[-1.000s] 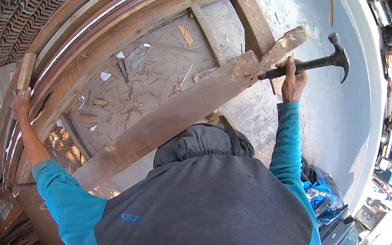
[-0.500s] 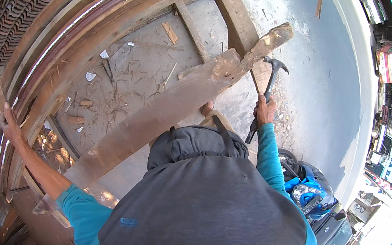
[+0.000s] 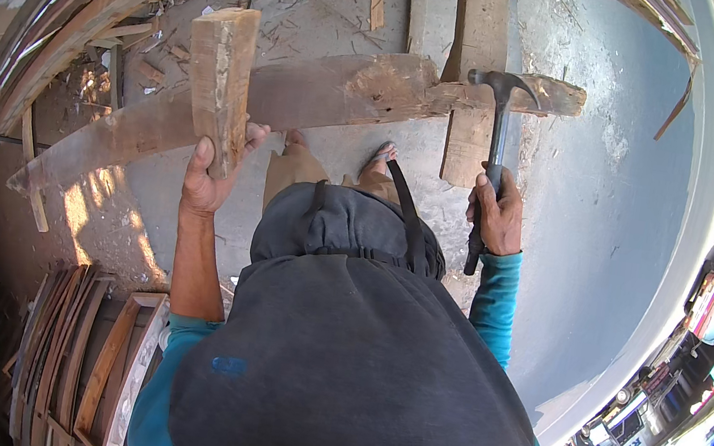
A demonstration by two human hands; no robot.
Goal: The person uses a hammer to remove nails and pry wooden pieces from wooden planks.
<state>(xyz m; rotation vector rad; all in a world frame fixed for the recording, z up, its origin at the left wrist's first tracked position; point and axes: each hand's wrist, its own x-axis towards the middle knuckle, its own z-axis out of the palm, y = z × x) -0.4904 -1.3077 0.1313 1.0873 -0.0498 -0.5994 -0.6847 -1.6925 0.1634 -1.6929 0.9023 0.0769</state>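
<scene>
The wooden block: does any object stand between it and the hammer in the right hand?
Nothing visible stands between the wooden block in the left hand and the hammer; the long plank seems to lie below.

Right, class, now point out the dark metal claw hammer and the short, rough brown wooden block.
Dark metal claw hammer (image 3: 499, 138): head view, on its shaft.
Short, rough brown wooden block (image 3: 215, 73): head view, on its broad face.
</scene>
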